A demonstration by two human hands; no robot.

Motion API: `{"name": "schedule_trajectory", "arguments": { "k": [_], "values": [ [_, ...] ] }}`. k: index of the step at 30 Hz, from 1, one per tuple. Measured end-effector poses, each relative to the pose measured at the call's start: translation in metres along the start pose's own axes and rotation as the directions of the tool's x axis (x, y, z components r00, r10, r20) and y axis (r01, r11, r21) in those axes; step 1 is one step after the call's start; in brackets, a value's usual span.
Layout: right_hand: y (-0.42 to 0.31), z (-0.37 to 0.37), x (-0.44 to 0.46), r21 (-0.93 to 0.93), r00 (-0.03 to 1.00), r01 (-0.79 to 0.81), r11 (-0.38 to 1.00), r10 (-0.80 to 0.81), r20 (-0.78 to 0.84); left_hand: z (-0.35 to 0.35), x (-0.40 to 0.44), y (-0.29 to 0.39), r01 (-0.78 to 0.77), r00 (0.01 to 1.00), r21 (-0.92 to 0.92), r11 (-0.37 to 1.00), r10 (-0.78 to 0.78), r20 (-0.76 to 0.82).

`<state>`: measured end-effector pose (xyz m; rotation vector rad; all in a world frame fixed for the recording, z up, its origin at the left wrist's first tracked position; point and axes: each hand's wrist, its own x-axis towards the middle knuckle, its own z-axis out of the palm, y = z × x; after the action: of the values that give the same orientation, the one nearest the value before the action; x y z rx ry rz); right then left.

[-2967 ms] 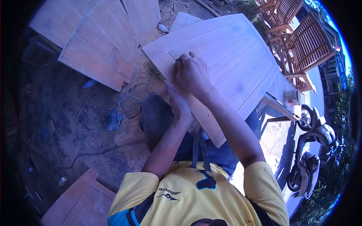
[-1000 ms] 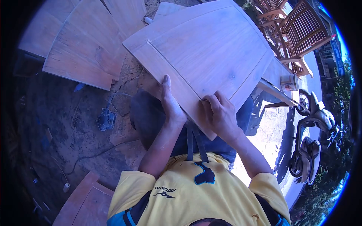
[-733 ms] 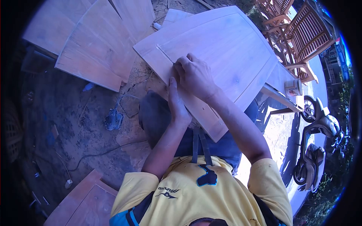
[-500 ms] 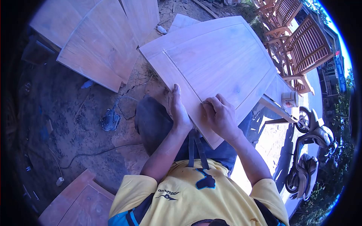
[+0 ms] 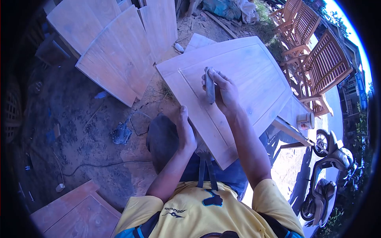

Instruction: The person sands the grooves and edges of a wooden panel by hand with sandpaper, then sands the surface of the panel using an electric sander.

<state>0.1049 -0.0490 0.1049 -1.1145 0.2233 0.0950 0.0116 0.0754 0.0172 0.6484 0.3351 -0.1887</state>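
Note:
A pale wooden panel [image 5: 246, 83] with a curved far edge and grooved border lines lies tilted in front of me. My left hand [image 5: 185, 133] grips its left edge; the thumb shows along the rim and the fingers are hidden underneath. Above the panel's left part, my right hand [image 5: 223, 89] is raised, closed around a narrow grey-brown strip that looks like folded sandpaper [image 5: 210, 88]. The strip stands roughly lengthwise away from me, pinched between thumb and fingers. One long groove runs just beneath this hand.
Similar panels [image 5: 117, 55] lean at the back left, and another panel [image 5: 81, 212] lies at lower left. A dusty power tool [image 5: 122, 133] with a cord rests on the ground. To the right are a can [image 5: 305, 121], slatted wooden chairs [image 5: 327, 61] and a parked scooter [image 5: 329, 158].
My right hand has lifted from the panel's near groove and moved away from me, bringing the sandpaper into view. My left hand stays at the edge. The whole view has shifted slightly.

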Motion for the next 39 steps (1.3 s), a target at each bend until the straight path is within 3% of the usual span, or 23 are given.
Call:
{"name": "schedule_trajectory", "arguments": {
  "k": [2, 4, 5, 6, 8, 9, 11, 12, 14, 15, 17, 18, 22, 23, 24, 28, 29, 30, 32, 34, 35, 37, 39],
  "values": [
    [-0.002, -0.016, -0.025, -0.043, 1.0, -0.015, 0.999, 0.014, -0.027, 0.0, -0.008, 0.012, -0.449, 0.793, 0.578, 0.682, 0.602, -0.093],
    [0.002, -0.026, -0.05, -0.071, 0.998, -0.047, 0.996, 0.043, -0.053, -0.015, -0.019, 0.025, -0.59, 0.697, 0.648, 0.482, 0.709, 0.108],
    [0.003, -0.027, -0.064, -0.122, 0.996, 0.005, 0.992, -0.016, -0.085, -0.02, -0.026, 0.034, -0.612, 0.726, 0.648, 0.453, 0.647, 0.234],
    [0.004, -0.027, -0.077, -0.174, 0.991, 0.053, 0.983, -0.073, -0.114, -0.004, -0.042, 0.06, -0.6, 0.726, 0.769, 0.22, 0.553, 0.409],
    [0.006, -0.03, -0.098, -0.192, 0.974, 0.093, 0.977, -0.129, -0.185, 0.01, -0.041, 0.076, -0.745, 0.609, 0.667, -0.012, 0.396, 0.687],
    [0.005, -0.035, -0.103, -0.231, 0.945, 0.144, 0.962, -0.202, -0.256, 0.014, -0.039, 0.078, -0.743, 0.61, 0.669, -0.022, 0.389, 0.69],
    [0.002, -0.056, -0.113, -0.242, 0.927, 0.161, 0.957, -0.231, -0.296, 0.022, -0.037, 0.08, -0.851, 0.444, 0.419, -0.316, -0.008, 0.896],
    [0.002, -0.067, -0.118, -0.267, 0.905, 0.176, 0.947, -0.263, -0.335, 0.025, -0.035, 0.084, -0.857, 0.443, 0.414, -0.308, -0.028, 0.896],
    [-0.002, -0.079, -0.129, -0.259, 0.873, 0.204, 0.944, -0.295, -0.389, 0.035, -0.036, 0.099, -0.886, 0.46, 0.462, 0.052, -0.033, 0.887],
    [-0.006, -0.083, -0.134, -0.307, 0.852, 0.186, 0.934, -0.309, -0.423, 0.05, -0.046, 0.113, -0.855, 0.348, 0.341, 0.391, -0.054, 0.936],
    [-0.007, -0.093, -0.145, -0.383, 0.83, 0.163, 0.909, -0.337, -0.445, 0.072, -0.075, 0.127, -0.419, 0.2, 0.105, 0.902, -0.021, 0.98],
    [-0.006, -0.097, -0.149, -0.376, 0.83, 0.141, 0.916, -0.316, -0.46, 0.081, -0.09, 0.121, -0.084, 0.159, -0.001, 0.996, 0.015, 0.987],
    [-0.001, -0.105, -0.159, -0.471, 0.778, 0.129, 0.873, -0.384, -0.498, 0.091, -0.095, 0.062, 0.057, 0.034, -0.439, 0.897, 0.437, 0.899],
    [0.001, -0.109, -0.163, -0.445, 0.77, 0.151, 0.883, -0.387, -0.507, 0.086, -0.111, 0.058, 0.146, 0.202, -0.435, 0.888, 0.404, 0.892],
    [0.001, -0.112, -0.166, -0.42, 0.763, 0.18, 0.889, -0.396, -0.511, 0.082, -0.11, 0.058, 0.216, 0.203, -0.372, 0.903, 0.331, 0.921],
    [-0.001, -0.129, -0.18, -0.464, 0.703, 0.152, 0.873, -0.425, -0.57, 0.066, -0.088, 0.075, 0.324, -0.126, 0.009, 0.946, 0.034, 0.991],
    [-0.003, -0.131, -0.186, -0.49, 0.685, 0.124, 0.863, -0.432, -0.586, 0.054, -0.09, 0.076, 0.339, -0.114, 0.008, 0.941, 0.033, 0.993],
    [-0.002, -0.134, -0.191, -0.488, 0.683, 0.102, 0.867, -0.418, -0.599, 0.037, -0.094, 0.073, -0.097, -0.052, 0.17, 0.981, -0.175, 0.983],
    [-0.001, -0.144, -0.2, -0.484, 0.634, 0.156, 0.861, -0.463, -0.62, 0.016, -0.093, 0.061, -0.789, 0.157, 0.324, 0.522, -0.34, 0.927],
    [0.003, -0.146, -0.209, -0.466, 0.613, 0.137, 0.874, -0.444, -0.654, 0.003, -0.086, 0.048, -0.969, 0.141, 0.216, 0.118, -0.452, 0.881],
    [0.006, -0.146, -0.212, -0.458, 0.599, 0.115, 0.882, -0.429, -0.676, -0.001, -0.082, 0.043, -0.968, 0.136, 0.215, 0.126, -0.455, 0.88],
    [0.012, -0.144, -0.216, -0.448, 0.584, 0.094, 0.889, -0.414, -0.699, -0.006, -0.073, 0.037, -0.974, 0.221, 0.199, -0.105, -0.604, 0.766],
    [0.019, -0.138, -0.218, -0.438, 0.568, 0.064, 0.897, -0.393, -0.723, -0.015, -0.04, 0.048, -0.964, 0.267, 0.214, -0.161, -0.558, 0.785]
  ]
}}
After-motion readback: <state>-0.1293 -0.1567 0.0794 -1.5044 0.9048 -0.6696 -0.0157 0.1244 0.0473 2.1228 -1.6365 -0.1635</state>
